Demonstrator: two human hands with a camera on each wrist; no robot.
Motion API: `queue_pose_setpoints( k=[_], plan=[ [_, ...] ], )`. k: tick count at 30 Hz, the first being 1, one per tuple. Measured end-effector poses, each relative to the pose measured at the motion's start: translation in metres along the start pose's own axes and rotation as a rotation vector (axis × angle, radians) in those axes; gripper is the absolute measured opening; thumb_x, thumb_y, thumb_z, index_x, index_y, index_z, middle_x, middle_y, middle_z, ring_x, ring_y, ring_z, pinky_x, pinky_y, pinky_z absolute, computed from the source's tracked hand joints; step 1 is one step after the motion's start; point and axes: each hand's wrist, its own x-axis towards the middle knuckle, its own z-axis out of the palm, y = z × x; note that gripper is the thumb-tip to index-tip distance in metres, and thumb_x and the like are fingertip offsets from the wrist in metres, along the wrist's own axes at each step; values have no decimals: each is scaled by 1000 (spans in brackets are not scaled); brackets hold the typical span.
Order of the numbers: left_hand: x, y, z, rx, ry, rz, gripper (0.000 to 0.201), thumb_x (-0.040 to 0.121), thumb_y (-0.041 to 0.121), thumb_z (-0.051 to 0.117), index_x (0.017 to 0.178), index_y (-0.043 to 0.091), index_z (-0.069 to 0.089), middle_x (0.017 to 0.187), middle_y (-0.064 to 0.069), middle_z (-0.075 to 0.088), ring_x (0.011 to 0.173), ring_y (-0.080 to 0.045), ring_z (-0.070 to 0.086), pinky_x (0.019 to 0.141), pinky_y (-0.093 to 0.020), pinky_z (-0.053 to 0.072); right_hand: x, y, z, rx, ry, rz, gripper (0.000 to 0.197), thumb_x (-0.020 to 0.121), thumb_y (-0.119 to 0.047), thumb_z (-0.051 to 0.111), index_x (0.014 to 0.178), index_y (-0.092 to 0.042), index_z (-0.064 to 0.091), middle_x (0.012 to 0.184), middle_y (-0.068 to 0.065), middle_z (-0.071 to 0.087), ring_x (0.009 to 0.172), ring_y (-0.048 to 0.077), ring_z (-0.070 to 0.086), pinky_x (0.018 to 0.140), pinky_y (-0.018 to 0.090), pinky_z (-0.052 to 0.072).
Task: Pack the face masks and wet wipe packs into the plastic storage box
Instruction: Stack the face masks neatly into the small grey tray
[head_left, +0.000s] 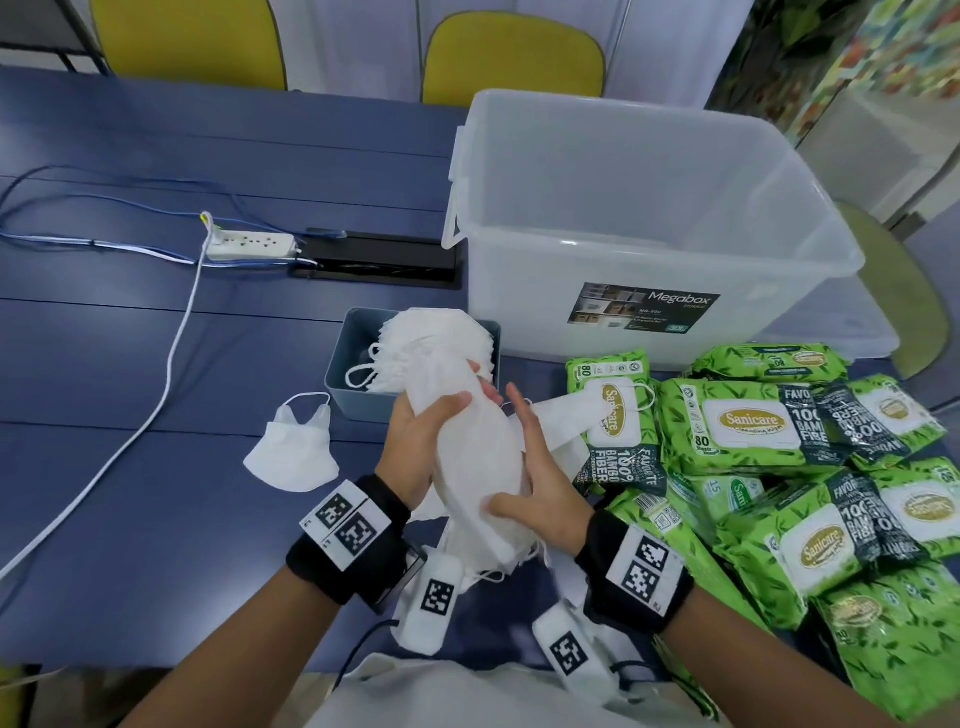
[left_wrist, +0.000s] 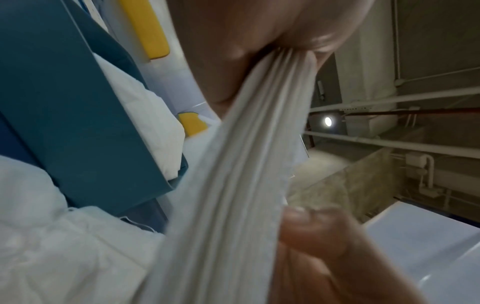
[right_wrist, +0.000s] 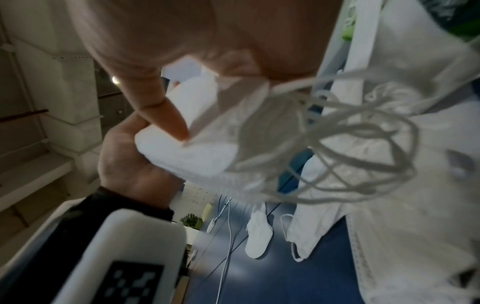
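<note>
- box (head_left: 649, 218), clear plastic with a "megabox" label, stands open on the blue table (head_left: 156, 415) at the far right; nothing can be made out inside it.
- wipe packs (head_left: 779, 457), green "sanicare" packets, lie in a loose heap on the table in front of the box and along the right edge, some overlapping.
- mask stack (head_left: 478, 457), a thick white bundle of folded masks, is held above the table between both hands, in front of the bin and left of the wipe packs; ear loops hang tangled from its near end (right_wrist: 350, 144).
- bin (head_left: 353, 364), a small grey-blue tub, sits just left of the box with more white masks sticking out of it.
- left hand (head_left: 421, 447) grips the stack from the left, thumb across the top and fingers curled round it; the left wrist view shows the layered edges (left_wrist: 246, 164) pinched under the palm.
- right hand (head_left: 540, 483) holds the stack from the right, thumb pressed on its near end (right_wrist: 166, 115), fingers stretched up along its side.
- loose mask (head_left: 293, 452) lies alone on the table, left of the hands and near the bin.
- one more mask (head_left: 587, 410) lies partly on a wipe pack, just right of the right hand.
- power strip (head_left: 249, 245) with white cables sits well to the left, far side.
</note>
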Motion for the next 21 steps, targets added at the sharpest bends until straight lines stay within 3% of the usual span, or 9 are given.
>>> queue_pose_setpoints(
  k=[2,3,6,9,11,14,17,19,21],
  plan=[
    [1,4,-4,-13,85,10,23,85,12,55,107,10,60,92,-8,72,88,-24,68,79,-36,56,1,2,0,7,-16,57,72,70,-10,64,134,-21,32,135,0,46,118,7,50,97,20,42],
    [1,5,-7,-11,136,9,27,87,16,56,113,9,59,99,-8,72,92,-23,68,80,-36,57,2,2,2,10,-16,80,62,73,-13,65,128,-20,38,129,4,52,117,11,51,98,23,43],
    [0,-2,-18,108,193,-5,46,80,31,63,122,14,54,118,-7,66,107,-21,64,91,-40,53,8,4,10,-6,29,70,51,86,-12,65,127,-19,35,128,3,53,118,12,51,100,26,42],
    [-8,-11,-29,368,215,-45,51,72,29,71,119,15,57,116,-3,67,108,-19,63,96,-44,50,14,8,23,-107,-19,65,52,91,-20,61,132,-18,30,123,-6,52,115,5,51,98,24,42],
    [-9,-13,-40,480,267,-20,50,76,22,75,120,11,56,116,-4,66,107,-18,63,95,-41,50,15,14,24,-212,-97,100,53,89,-27,63,132,-23,32,114,-6,54,101,8,56,88,23,47],
    [-7,-6,-62,580,399,34,46,83,12,72,124,6,52,121,-9,62,109,-21,59,92,-35,48,17,29,8,-477,-42,96,35,88,-24,64,120,-21,49,96,-1,51,81,15,53,72,24,45],
    [-7,0,-85,587,474,29,49,84,15,71,127,6,51,123,-8,60,112,-22,57,90,-32,47,13,46,-10,-923,-106,153,24,86,-19,58,110,-15,55,102,1,47,95,21,51,85,33,44],
    [-9,3,-98,603,506,33,48,84,16,71,126,5,50,123,-7,58,111,-21,56,83,-25,45,7,55,-11,-1172,-260,236,38,82,-22,58,118,-17,49,117,4,43,112,24,44,94,38,42],
    [-11,5,-109,604,529,37,49,84,16,71,126,5,50,122,-6,58,109,-20,55,80,-22,44,1,61,-6,-1324,-353,187,57,77,-29,62,129,-16,42,128,7,37,120,26,38,100,39,38]
  ],
)
